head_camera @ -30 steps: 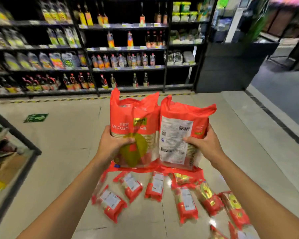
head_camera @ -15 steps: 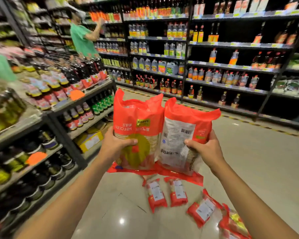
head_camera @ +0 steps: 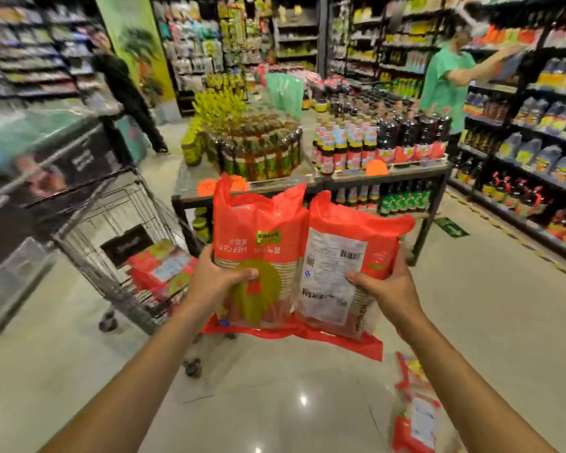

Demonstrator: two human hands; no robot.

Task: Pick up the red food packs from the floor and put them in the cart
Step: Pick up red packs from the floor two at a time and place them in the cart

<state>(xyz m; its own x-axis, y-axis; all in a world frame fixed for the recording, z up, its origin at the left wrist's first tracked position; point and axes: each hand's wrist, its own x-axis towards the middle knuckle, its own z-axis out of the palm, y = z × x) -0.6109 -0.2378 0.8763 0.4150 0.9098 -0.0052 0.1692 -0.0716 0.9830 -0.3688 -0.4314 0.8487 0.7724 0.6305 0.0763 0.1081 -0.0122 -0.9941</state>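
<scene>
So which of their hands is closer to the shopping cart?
Left. The left hand grips a red pack just right of the cart; the right hand holds the other pack farther right, away from it.

Hands: left (head_camera: 217,280), right (head_camera: 386,286) grip red packs (head_camera: 258,243); cart (head_camera: 118,223) left.

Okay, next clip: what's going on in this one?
A person stands in a shop aisle with a red food pack in each hand: the left hand grips the front-facing pack, the right hand the barcode-side pack. The cart at left holds some red packs; other packs lie on the floor.
</scene>
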